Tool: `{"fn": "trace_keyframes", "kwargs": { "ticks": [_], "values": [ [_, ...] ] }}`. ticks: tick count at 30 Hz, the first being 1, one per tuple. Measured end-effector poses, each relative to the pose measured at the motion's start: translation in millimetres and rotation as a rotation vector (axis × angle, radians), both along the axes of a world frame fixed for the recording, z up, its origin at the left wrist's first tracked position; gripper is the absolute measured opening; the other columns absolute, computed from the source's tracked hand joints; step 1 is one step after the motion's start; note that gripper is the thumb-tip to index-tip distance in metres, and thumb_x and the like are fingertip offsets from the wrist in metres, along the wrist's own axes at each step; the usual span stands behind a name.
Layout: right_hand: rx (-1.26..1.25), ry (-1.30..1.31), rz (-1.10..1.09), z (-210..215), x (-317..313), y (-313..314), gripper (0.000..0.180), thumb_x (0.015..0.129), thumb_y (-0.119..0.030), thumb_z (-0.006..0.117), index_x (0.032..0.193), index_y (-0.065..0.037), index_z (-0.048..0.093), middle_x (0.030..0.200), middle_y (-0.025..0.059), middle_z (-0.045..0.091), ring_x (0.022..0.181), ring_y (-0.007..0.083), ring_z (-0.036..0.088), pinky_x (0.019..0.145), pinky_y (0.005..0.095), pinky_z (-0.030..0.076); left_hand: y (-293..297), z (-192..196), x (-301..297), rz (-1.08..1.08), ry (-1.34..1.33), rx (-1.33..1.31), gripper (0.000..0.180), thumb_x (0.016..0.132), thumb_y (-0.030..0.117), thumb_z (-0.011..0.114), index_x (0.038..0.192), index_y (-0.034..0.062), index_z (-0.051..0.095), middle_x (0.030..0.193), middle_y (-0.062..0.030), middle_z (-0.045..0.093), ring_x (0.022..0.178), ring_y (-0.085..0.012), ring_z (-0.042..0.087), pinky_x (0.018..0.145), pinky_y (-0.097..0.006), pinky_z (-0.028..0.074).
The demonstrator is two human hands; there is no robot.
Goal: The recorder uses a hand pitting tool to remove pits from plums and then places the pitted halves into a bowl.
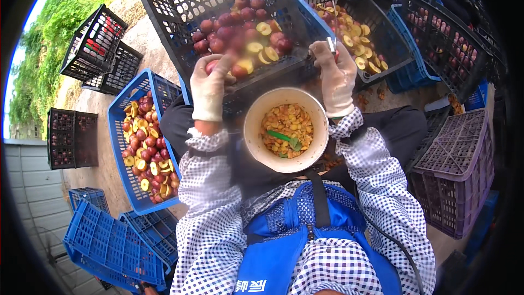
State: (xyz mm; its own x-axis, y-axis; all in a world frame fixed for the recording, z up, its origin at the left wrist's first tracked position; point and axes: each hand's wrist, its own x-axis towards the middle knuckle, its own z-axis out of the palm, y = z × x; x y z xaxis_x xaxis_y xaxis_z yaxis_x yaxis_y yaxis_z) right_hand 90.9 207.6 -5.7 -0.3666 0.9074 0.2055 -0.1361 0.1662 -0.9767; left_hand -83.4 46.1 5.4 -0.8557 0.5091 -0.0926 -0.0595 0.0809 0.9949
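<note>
My left hand, in a white glove, is closed on a red plum at the near edge of a tilted black crate. Whole plums and yellow-fleshed cut halves lie in that crate, some close to my fingertips. My right hand, also gloved, grips a slim metal tool with a bit of red on it; its exact kind is unclear. Between my forearms stands a cream bucket containing yellowish pits, a green strip and a leaf.
At my left, a blue crate holds plums and cut halves. Another black crate with cut halves stands beyond my right hand. Stacked crates crowd my right; blue crates lie at the lower left. People sit at the far right.
</note>
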Motion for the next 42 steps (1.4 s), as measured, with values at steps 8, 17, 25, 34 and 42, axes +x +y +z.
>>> {"fn": "trace_keyframes", "kwargs": {
  "ticks": [8,17,25,34,42],
  "values": [
    [-0.343,-0.12,0.177,-8.4,128.0,21.6,0.063,0.092,-0.066,0.057,0.094,-0.003,0.064,0.065,-0.0002,0.055,0.046,0.0034,0.042,0.043,0.0193,0.031,-174.1,30.7,-58.7,0.446,0.717,-0.748,0.065,0.085,0.026,0.08,0.133,-0.0083,0.052,0.128,-0.0222,0.06,0.115,-0.0262,0.061,0.096,-0.039,0.049],
    [-0.68,-0.379,0.475,-47.5,88.0,12.0,0.025,0.088,-0.022,0.069,0.104,-0.004,0.065,0.075,-0.0046,0.057,0.064,0.0034,0.05,0.057,0.0202,0.039,125.1,-40.1,-131.3,-0.254,0.897,-0.714,0.066,0.078,0.032,0.078,0.133,0.002,0.055,0.116,-0.0217,0.065,0.107,-0.0378,0.064,0.093,-0.043,0.05],
    [-0.746,-0.47,0.529,-58.9,82.2,11.7,0.026,0.091,-0.026,0.065,0.102,-0.002,0.061,0.068,-0.0008,0.055,0.051,0.0047,0.047,0.046,0.0217,0.036,146.1,-120.3,-208.8,-0.182,1.031,-0.673,0.04,0.081,0.028,0.074,0.115,0.0104,0.063,0.1,-0.016,0.066,0.087,-0.0334,0.065,0.08,-0.043,0.053],
    [-0.603,-0.304,0.561,-71.1,89.2,5.6,0.039,0.102,-0.04,0.052,0.105,-0.002,0.059,0.068,-0.0011,0.053,0.051,0.0042,0.044,0.047,0.0198,0.033,98.6,2.5,-59.7,-0.433,-0.57,0.182,0.063,0.103,0.059,0.034,0.122,0.0042,0.058,0.091,-0.0064,0.064,0.053,-0.0081,0.044,0.045,-0.02,0.036],
    [-0.516,0.221,0.439,-7.1,94.9,-27.8,0.043,0.1,-0.046,0.056,0.113,-0.006,0.064,0.07,-0.0006,0.057,0.052,0.0045,0.046,0.047,0.019,0.033,19.5,3.5,57.9,-0.601,-0.404,0.415,0.065,0.095,0.032,0.062,0.147,0.0001,0.039,0.131,-0.0177,0.057,0.095,-0.019,0.06,0.08,-0.03,0.051]
  ]
}}
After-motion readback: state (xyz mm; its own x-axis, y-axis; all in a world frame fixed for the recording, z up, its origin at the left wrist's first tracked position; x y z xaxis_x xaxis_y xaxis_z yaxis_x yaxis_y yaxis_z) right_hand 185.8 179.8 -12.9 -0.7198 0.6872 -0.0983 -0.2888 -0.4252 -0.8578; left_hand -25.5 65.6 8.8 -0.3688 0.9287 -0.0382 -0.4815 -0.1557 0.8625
